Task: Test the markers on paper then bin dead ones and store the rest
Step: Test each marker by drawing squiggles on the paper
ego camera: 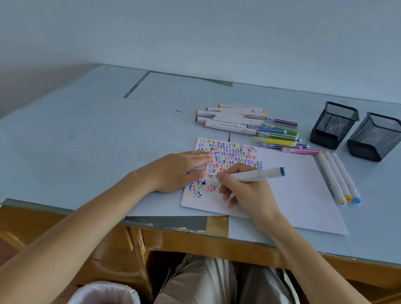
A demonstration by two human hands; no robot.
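Note:
A white sheet of paper [297,201] lies on the desk, its left part covered in coloured zigzag marks. My right hand [245,190] grips a white marker [254,176] with a dark teal end cap, its dark tip touching the paper near the lower marks. My left hand [179,172] lies flat on the paper's left edge, fingers straight, with something small and purplish under the fingers. A pile of white and coloured markers [248,126] lies behind the paper. Three white markers [337,178] lie beside the paper's right edge.
Two black mesh pen holders [334,125] [378,137] stand at the back right of the desk. A bin with a white liner [103,299] sits on the floor below the desk's front edge, left of my knees. A wall rises behind the desk.

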